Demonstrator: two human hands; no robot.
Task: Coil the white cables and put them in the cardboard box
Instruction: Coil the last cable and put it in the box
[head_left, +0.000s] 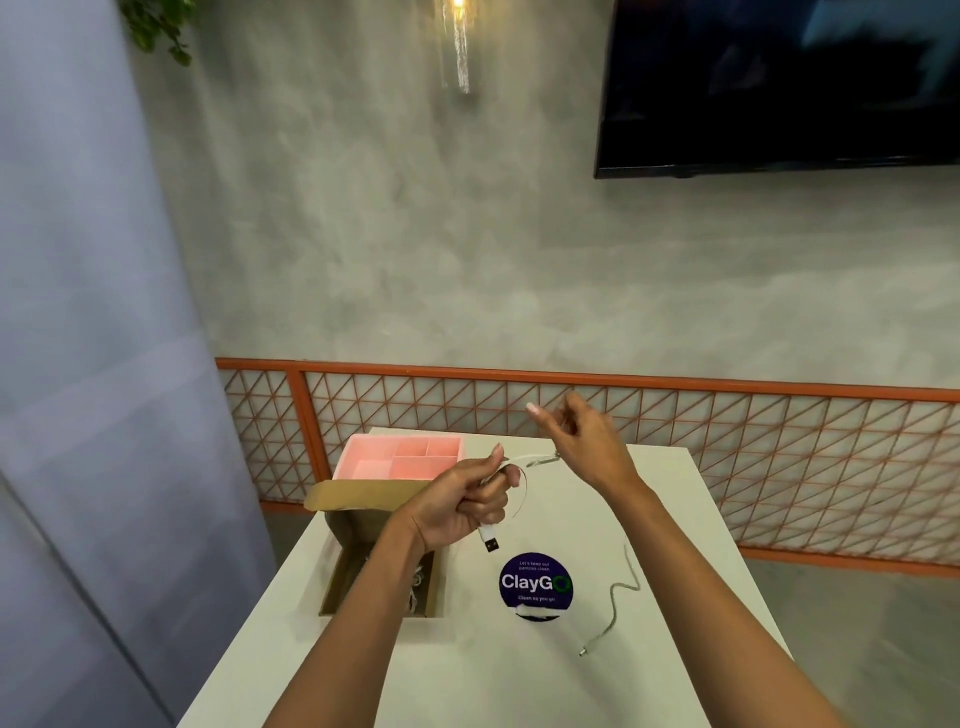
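My left hand (467, 501) is closed around a white cable (524, 480) above the white table, and the cable's USB plug (489, 539) hangs below the fist. A loop of that cable arcs to my right hand (582, 439), which pinches it farther back and higher. Its loose tail (621, 597) snakes over the table on the right and ends in a small plug (584, 652). The open cardboard box (340, 566) stands at the table's left edge, under my left forearm. White cable shows inside it.
A pink compartment tray (363, 457) sits behind the box at the table's far left. A round dark ClayGo sticker (535, 584) marks the table's middle. An orange lattice railing (727, 441) runs behind the white table (519, 675); a dark screen hangs on the wall.
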